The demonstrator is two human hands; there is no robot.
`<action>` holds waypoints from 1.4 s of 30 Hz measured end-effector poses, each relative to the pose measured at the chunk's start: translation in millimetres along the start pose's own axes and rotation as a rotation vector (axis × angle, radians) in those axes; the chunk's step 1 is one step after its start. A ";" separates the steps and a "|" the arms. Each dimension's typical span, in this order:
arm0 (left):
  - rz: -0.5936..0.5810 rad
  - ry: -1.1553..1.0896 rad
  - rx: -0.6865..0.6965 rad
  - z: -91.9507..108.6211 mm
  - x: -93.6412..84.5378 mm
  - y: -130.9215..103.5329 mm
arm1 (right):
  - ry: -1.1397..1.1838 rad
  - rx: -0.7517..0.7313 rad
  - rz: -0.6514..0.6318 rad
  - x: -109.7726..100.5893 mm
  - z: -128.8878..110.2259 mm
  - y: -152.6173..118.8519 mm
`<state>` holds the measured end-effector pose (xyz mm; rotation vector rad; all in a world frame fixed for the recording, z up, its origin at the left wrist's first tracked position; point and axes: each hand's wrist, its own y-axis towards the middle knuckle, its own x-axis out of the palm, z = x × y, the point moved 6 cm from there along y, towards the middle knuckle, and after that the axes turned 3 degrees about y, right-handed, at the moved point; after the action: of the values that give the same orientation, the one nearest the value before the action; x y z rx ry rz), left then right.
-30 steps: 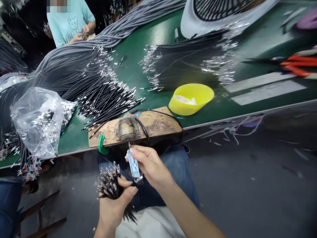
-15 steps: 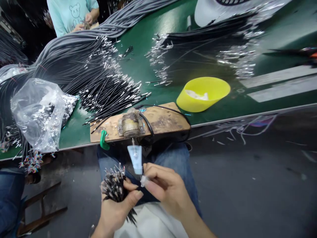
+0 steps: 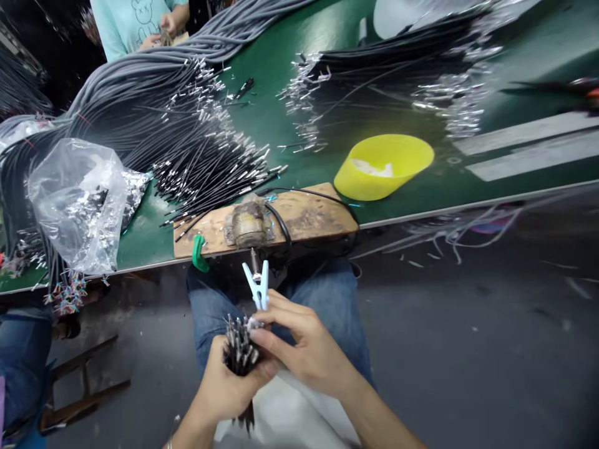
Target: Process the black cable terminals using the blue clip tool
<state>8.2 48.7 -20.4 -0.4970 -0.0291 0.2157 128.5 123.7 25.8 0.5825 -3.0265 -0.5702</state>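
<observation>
My left hand (image 3: pixel 234 386) is wrapped round a bundle of thin black cables (image 3: pixel 241 349), whose bare metallic ends point up. Against the top of this bundle, my right hand (image 3: pixel 299 343) pinches a small white wad (image 3: pixel 255 324) between thumb and fingers. Just above the right fingertips, a light blue clothespin (image 3: pixel 258 287) hangs from the shaft of a small motor (image 3: pixel 250 226), its two legs spread upward. Whether the right fingers also grip a cable end is hidden.
The motor sits on a wooden board (image 3: pixel 313 215) with a green clamp (image 3: pixel 199 254) at the table edge. Around it are a yellow bowl (image 3: pixel 384 184), a plastic bag (image 3: pixel 75 199) of silvery pieces, piled black cables (image 3: pixel 210 168) and scissors (image 3: pixel 556 90). Across the table sits another person (image 3: pixel 135 28).
My right hand has moved left and up with the white wad, onto the cable bundle. My left hand has turned the bundle more upright and rightward. The clothespin has rotated, now showing its spread legs.
</observation>
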 end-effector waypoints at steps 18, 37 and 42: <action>-0.050 -0.125 -0.090 -13.6 6.9 10.8 | 0.260 0.196 0.165 15.5 30.5 -23.0; -0.017 -0.092 -0.019 -1.7 16.1 16.6 | 0.351 0.179 0.307 4.1 37.8 -17.4; 0.011 -0.042 0.058 9.3 8.0 19.0 | 1.034 0.661 -0.081 31.0 52.5 -11.4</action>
<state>11.6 71.1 -21.5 -0.4348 -0.0607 0.2369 99.7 121.0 -29.2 0.7004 -2.1092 0.6068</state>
